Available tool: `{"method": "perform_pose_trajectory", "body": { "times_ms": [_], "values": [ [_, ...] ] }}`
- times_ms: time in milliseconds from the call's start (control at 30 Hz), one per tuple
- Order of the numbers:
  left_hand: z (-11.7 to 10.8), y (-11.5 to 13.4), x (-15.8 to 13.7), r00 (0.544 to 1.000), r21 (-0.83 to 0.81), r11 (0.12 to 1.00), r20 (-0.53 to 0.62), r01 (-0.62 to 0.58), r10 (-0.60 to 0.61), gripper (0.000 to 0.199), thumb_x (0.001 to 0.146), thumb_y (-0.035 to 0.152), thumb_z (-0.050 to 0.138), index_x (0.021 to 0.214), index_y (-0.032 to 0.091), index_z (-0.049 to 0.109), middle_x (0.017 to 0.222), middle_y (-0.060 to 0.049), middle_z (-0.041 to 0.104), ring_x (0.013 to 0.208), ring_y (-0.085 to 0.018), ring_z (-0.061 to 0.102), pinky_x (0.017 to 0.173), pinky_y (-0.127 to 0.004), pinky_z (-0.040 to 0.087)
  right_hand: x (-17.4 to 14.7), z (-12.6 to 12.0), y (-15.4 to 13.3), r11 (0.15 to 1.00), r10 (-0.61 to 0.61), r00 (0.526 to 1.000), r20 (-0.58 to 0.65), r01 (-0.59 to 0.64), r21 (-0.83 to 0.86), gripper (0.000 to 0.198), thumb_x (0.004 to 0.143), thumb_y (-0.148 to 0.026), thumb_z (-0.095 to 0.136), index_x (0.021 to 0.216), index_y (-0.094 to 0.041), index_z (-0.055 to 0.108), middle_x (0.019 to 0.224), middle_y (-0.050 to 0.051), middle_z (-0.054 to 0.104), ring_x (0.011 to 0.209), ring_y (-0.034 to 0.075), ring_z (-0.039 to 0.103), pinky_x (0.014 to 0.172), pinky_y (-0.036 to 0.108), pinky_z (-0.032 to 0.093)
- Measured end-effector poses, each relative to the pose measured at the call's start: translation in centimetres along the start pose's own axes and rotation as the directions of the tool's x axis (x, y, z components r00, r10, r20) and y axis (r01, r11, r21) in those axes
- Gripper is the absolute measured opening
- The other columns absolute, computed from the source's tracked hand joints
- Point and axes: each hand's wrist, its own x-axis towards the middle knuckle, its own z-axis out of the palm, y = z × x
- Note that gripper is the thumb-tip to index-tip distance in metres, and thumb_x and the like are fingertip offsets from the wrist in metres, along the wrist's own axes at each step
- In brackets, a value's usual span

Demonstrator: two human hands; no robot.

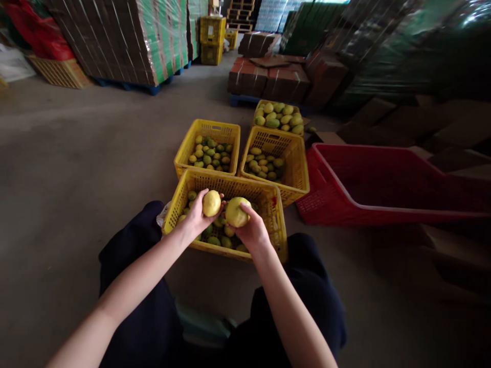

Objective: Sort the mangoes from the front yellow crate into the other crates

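Left hand: the left hand (197,214) is closed round a small round pale-yellow fruit (211,203), fingers curled beneath and behind it, the fruit sitting up on the fingertips.
Left fruit axis: nearly round, so its long axis is hard to tell; if anything it stands slightly upright, top pointing away from the person.
Right hand: the right hand (251,230) is clamped on a larger oval yellow-green fruit (236,212), palm under it, fingers wrapped round its right side.
Right fruit axis: the long axis runs slantwise, lower left to upper right, the blunt end towards the left hand.
Between the grips: the two fruits sit just beside each other, a narrow gap between them; I cannot tell whether they touch.
Below the grips: both fruits are held over the near yellow perforated plastic crate (268,197), which lies between the person's dark-clad knees and holds more green and yellow fruit.
Beyond the grips: two more yellow slotted plastic crates (226,134), side by side, part filled with fruit; behind the right one, a heaped pile of yellow-green fruit (279,115).
Right of the grips: a large red plastic crate (383,179) tipped on the grey concrete floor (76,148).
Far off: wrapped stacks of brown cardboard on pallets (126,36).
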Motion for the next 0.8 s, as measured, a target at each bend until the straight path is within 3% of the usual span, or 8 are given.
{"method": "perform_pose_trajectory", "body": {
  "times_ms": [100,233,300,400,500,633,800],
  "values": [
    [0.3,0.2,-0.4,0.996,-0.089,0.995,0.067,-0.046,0.053,0.023,0.093,0.027,0.049,0.102,0.012,0.064,0.073,-0.006,0.068,0.063,-0.015,0.067,0.058,-0.025,0.060,0.0,0.0,0.3,0.998,-0.057,0.997,0.055,0.057,0.005,0.016,0.077,-0.026,0.064,0.091,-0.020,0.064,0.080,0.003,0.073,0.062,0.020,0.069,0.043,0.027,0.054],
    [0.4,0.3,-0.2,0.995,-0.160,0.984,0.053,-0.074,0.083,0.024,0.092,0.030,0.051,0.104,0.015,0.065,0.073,-0.005,0.068,0.064,-0.017,0.067,0.060,-0.028,0.061,0.2,0.0,0.3,0.992,-0.122,0.992,0.019,0.121,0.037,0.015,0.077,-0.024,0.066,0.092,-0.022,0.064,0.076,-0.002,0.071,0.061,0.016,0.066,0.049,0.026,0.056],
    [0.2,0.1,0.1,1.000,-0.167,0.986,0.000,-0.013,0.013,0.024,0.093,0.028,0.047,0.102,0.015,0.065,0.071,-0.006,0.068,0.063,-0.017,0.067,0.057,-0.028,0.060,0.2,0.1,0.1,0.997,-0.067,0.997,-0.043,0.069,0.034,0.011,0.081,-0.029,0.063,0.089,-0.021,0.064,0.070,-0.002,0.070,0.058,0.015,0.065,0.048,0.025,0.055],
    [-0.1,-0.4,0.3,0.995,-0.151,0.987,-0.066,0.060,-0.071,0.027,0.095,0.024,0.040,0.097,0.012,0.064,0.069,-0.008,0.066,0.061,-0.016,0.066,0.055,-0.026,0.058,0.2,0.2,-0.1,0.995,0.074,0.983,-0.166,-0.061,0.081,0.024,0.087,-0.040,0.056,0.081,-0.019,0.063,0.064,0.001,0.069,0.053,0.016,0.064,0.047,0.027,0.054],
    [-0.2,-0.7,0.1,0.997,-0.141,0.990,-0.066,0.029,-0.039,0.025,0.094,0.032,0.045,0.090,0.014,0.063,0.072,-0.007,0.066,0.063,-0.016,0.066,0.056,-0.026,0.059,0.3,0.2,-0.2,0.983,0.153,0.965,-0.212,-0.127,0.131,0.032,0.090,-0.043,0.050,0.077,-0.017,0.063,0.061,0.003,0.069,0.051,0.017,0.063,0.053,0.030,0.056],
    [-0.3,-0.6,0.2,0.996,-0.062,0.997,-0.069,-0.055,0.051,0.019,0.088,0.033,0.059,0.089,0.015,0.063,0.076,-0.005,0.066,0.061,-0.013,0.064,0.058,-0.024,0.058,0.6,0.0,0.1,0.985,0.136,0.968,-0.211,-0.110,0.133,0.027,0.090,-0.035,0.049,0.075,-0.018,0.062,0.058,0.003,0.067,0.055,0.018,0.065,0.060,0.034,0.058],
    [-0.9,-0.7,0.8,0.998,-0.027,0.999,-0.041,0.037,-0.038,0.033,0.096,0.024,0.035,0.093,0.009,0.064,0.074,-0.010,0.066,0.064,-0.015,0.066,0.060,-0.024,0.058,1.1,-0.3,0.6,0.981,0.155,0.962,-0.226,-0.122,0.153,0.021,0.086,-0.028,0.048,0.072,-0.019,0.060,0.055,0.002,0.066,0.054,0.019,0.064,0.060,0.036,0.058]
  ]
}}
